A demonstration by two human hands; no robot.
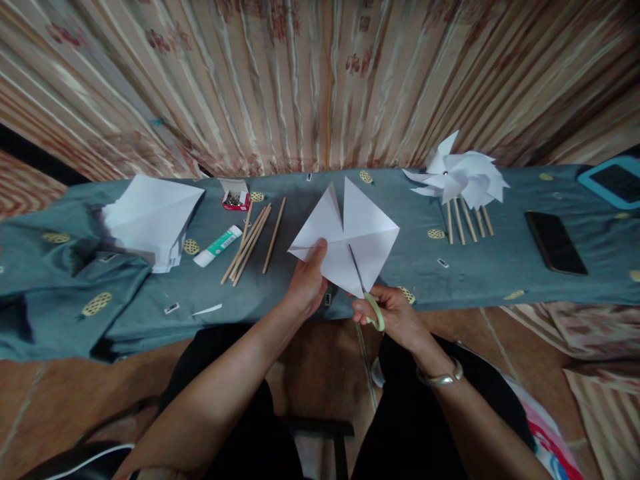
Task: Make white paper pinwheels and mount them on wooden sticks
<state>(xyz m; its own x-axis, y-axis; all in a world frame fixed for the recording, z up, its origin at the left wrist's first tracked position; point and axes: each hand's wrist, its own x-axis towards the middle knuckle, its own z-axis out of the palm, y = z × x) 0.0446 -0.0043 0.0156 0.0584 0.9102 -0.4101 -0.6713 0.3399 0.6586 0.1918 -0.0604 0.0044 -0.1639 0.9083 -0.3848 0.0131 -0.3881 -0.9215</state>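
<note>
Between my hands is a square white paper sheet [373,230], turned so a corner points toward me. A slit from its far corner runs toward the centre. My left hand [309,277] grips the near left edge, thumb on top. In my right hand [393,310] are scissors [374,312] with pale green handles, fingers in the loops. One dark blade lies over the paper from the near corner toward the middle; the other blade is hidden beneath the sheet.
Left on the cloth-covered table [145,303] are a paper stack [155,213], a glue stick [217,247], wooden sticks [250,247] and a small box of metal pieces [235,197]. Paper pinwheels [473,177], a phone [556,241] and a blue-framed device [613,180] lie right. A curtain [320,87] hangs behind.
</note>
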